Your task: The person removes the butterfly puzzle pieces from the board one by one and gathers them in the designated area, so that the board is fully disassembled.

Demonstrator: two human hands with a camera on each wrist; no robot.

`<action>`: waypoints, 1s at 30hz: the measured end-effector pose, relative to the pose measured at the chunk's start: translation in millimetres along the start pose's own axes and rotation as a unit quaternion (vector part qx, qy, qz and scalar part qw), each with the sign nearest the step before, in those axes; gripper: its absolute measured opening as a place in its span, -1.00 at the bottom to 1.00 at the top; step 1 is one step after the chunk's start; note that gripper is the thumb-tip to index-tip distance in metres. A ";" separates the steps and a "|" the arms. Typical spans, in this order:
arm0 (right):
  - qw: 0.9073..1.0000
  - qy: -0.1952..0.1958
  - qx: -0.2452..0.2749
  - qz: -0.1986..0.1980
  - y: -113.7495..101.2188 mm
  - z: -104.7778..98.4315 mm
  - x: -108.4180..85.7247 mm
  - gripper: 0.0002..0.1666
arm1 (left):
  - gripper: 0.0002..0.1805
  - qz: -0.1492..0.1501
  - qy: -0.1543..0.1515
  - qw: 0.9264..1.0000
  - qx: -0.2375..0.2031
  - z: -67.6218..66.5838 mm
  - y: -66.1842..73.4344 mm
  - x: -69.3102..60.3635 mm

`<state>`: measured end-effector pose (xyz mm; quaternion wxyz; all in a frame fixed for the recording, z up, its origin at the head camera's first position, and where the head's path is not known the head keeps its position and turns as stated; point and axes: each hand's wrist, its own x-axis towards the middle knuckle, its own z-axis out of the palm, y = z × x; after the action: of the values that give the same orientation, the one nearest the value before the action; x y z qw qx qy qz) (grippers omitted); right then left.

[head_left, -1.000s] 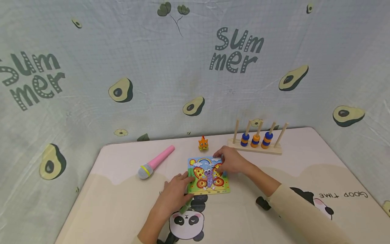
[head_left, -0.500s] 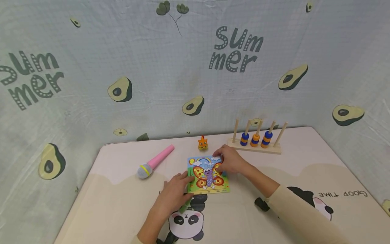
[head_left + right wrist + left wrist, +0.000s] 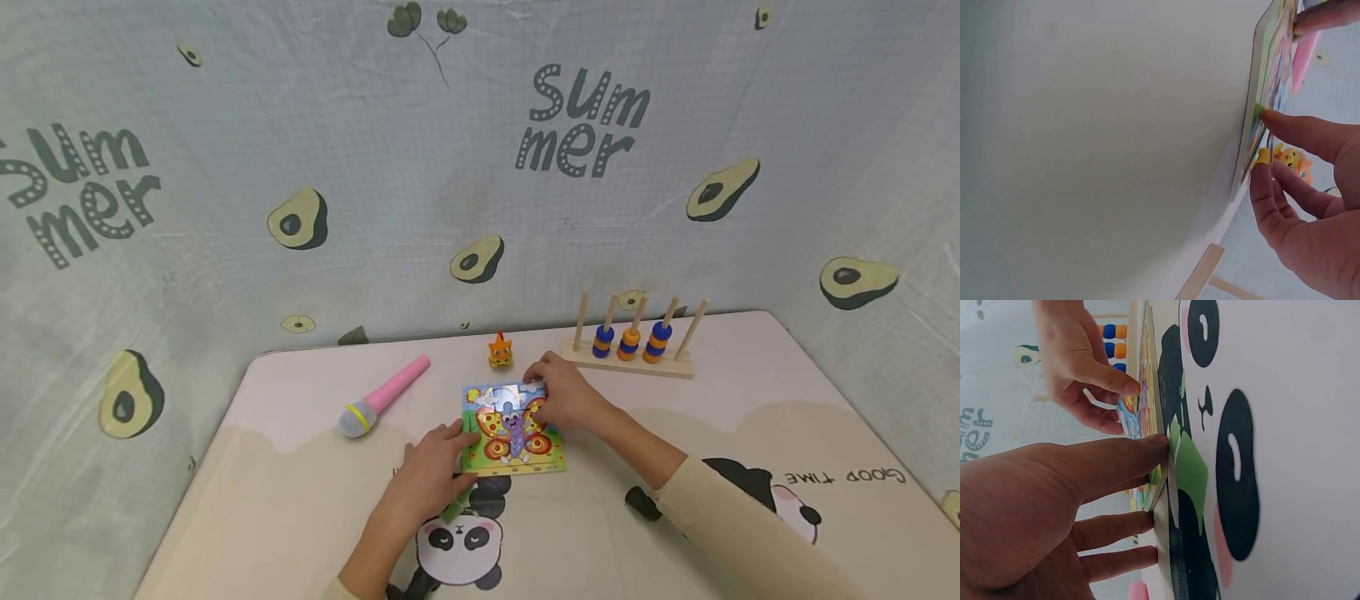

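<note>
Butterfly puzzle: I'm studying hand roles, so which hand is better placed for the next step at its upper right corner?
Probably the right hand: it pinches at that corner of the butterfly puzzle, while the left hand rests at the lower left.

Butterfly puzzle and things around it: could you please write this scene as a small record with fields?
butterfly puzzle: on the table, between both hands
left hand: touches it at the near left
right hand: pinches its far right part
toy microphone: pink-handled, left of the puzzle
orange figure: behind the puzzle
peg rack: far right; rings on the middle three pegs
</note>
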<state>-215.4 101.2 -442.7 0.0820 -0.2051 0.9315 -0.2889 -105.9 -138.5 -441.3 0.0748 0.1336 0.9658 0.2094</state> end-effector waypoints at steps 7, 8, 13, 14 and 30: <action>1.000 -0.012 -0.003 -0.008 -0.3 0.2 -2.2 -0.43 | -0.41 0.000 -0.002 1.000 -0.001 0.9 -0.8 0.3; 1.000 -0.016 -0.003 -0.011 -0.2 -0.3 -2.6 -0.44 | -0.41 0.000 -0.002 1.000 -0.001 1.0 -0.9 0.1; 0.999 -0.038 -0.004 -0.026 1.8 -2.1 -3.3 -0.53 | -0.42 0.001 -0.004 1.000 -0.005 0.1 -0.4 -1.1; 0.999 -0.041 -0.003 -0.028 2.4 -2.2 -3.1 -0.55 | -0.42 0.001 -0.005 1.000 -0.005 -0.2 -0.2 -1.1; 0.996 -0.077 -0.019 -0.041 -0.8 -8.7 0.5 -0.64 | -0.42 0.001 -0.004 1.000 -0.002 -0.7 -1.1 -0.6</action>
<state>-218.0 104.8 -435.1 0.1373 -0.2659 0.9187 -0.2576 -105.7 -139.9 -441.1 0.0786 0.1356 0.9649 0.2106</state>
